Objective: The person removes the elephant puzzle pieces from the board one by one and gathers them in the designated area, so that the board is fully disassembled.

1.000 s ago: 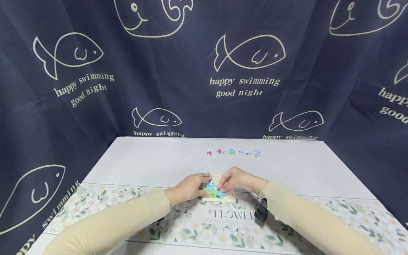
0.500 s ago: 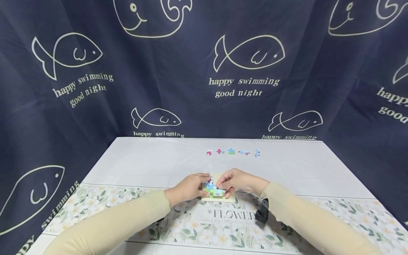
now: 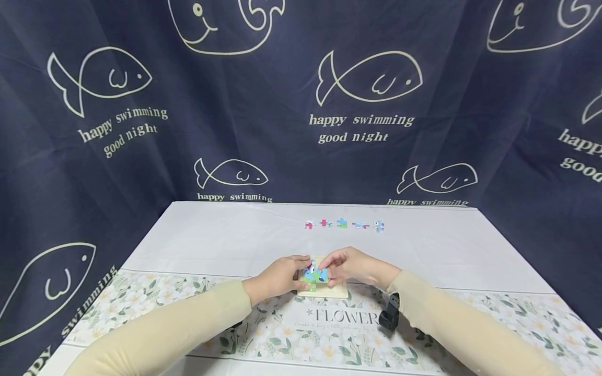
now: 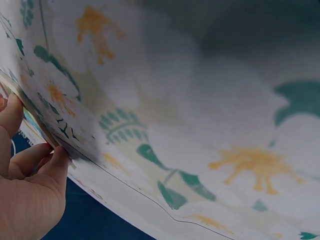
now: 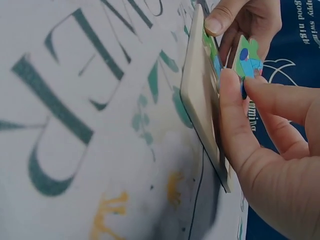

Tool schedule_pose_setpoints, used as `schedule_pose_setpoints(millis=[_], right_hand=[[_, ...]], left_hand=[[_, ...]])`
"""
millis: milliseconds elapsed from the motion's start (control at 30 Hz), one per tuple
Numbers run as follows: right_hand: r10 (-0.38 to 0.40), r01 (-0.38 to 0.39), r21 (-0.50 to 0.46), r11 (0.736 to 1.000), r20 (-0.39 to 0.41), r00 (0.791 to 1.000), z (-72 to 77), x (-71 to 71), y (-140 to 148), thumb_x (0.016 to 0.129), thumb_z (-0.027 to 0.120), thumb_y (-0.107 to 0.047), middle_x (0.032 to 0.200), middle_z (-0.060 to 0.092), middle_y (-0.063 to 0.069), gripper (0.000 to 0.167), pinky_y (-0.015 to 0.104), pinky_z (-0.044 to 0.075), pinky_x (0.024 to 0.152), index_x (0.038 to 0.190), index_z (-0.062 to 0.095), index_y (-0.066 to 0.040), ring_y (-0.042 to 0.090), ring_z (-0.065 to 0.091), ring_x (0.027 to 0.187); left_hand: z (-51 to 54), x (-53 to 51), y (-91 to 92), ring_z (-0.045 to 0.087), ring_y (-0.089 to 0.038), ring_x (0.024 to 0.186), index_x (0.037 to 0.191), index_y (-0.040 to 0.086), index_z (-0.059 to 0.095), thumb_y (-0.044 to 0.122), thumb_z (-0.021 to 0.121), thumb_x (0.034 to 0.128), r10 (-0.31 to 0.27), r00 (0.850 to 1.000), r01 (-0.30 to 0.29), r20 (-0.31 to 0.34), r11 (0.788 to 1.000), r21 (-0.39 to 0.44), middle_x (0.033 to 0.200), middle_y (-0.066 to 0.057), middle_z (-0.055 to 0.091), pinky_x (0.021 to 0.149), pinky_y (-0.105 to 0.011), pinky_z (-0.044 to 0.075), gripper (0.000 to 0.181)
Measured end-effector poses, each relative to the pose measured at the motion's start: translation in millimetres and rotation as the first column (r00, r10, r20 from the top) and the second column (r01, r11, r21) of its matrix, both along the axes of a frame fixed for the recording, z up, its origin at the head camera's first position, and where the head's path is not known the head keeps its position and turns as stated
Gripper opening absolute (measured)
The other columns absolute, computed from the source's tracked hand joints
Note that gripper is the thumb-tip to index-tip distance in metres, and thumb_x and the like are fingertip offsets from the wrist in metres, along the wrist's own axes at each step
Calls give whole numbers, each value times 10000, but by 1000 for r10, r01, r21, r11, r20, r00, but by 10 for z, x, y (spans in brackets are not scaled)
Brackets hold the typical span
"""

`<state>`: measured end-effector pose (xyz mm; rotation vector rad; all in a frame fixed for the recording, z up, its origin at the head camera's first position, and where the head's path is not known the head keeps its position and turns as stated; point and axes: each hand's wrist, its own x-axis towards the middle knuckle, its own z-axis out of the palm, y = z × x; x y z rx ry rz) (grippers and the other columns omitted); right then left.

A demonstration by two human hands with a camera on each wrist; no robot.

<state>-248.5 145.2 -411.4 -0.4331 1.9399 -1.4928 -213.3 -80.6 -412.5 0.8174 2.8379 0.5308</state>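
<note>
"So, what's held?"
"One blue-and-green jigsaw piece point(image 5: 250, 62), pinched by the right hand point(image 3: 350, 265) above one pale wooden tray point(image 3: 324, 294); the left hand point(image 3: 276, 275) grips its left side."
"Others?"
"Five multicoloured jigsaw pieces point(image 3: 342, 223), lined up beyond."

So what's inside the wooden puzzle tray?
Inside the tray, puzzle pieces lie at left, bare wood at near right. The left hand partly covers the left edge; the right hand and pinched piece hide what's under them.

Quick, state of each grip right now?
Left grip: closed, holding the wooden puzzle board by its edge.
Right grip: closed, pinching a puzzle piece.
</note>
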Motion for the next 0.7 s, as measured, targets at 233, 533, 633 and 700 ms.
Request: schedule_pose_setpoints(millis=[233,533,633,700], right_hand=[[-121,121,-26,992,-8,993,41,-79,-17,892,612,56,865,614,43,316,361,597,864,1199,586,125,143,674,780],[-327,327,-36,944,-13,945,81,-243,-123,897,619,52,893,646,68,309,347,590,880,1205,614,87,137,691,771],[-342,341,-41,939,-20,939,84,-293,-149,900,613,54,929,662,61,308,340,587,888,1207,617,81,120,688,784],[-352,351,-42,936,-23,936,83,-320,-165,900,612,55,961,658,70,305,340,584,896,1204,623,73,114,685,785]], left_hand=[[37,25,14,440,-254,1373,1385,24,518,344,726,859,2,1000,-2,14,1000,12,1486,-89,466,1150,-379,373,650],[16,5,29,443,-263,1370,1381,8,515,313,739,852,8,1000,-9,23,999,41,1466,-106,486,1155,-381,364,651],[19,12,24,441,-263,1371,1385,18,515,317,740,850,15,999,-17,31,999,41,1468,-99,486,1155,-386,363,652],[21,15,21,438,-261,1374,1388,24,514,320,739,851,16,999,-17,33,999,38,1472,-94,483,1156,-386,362,654]])
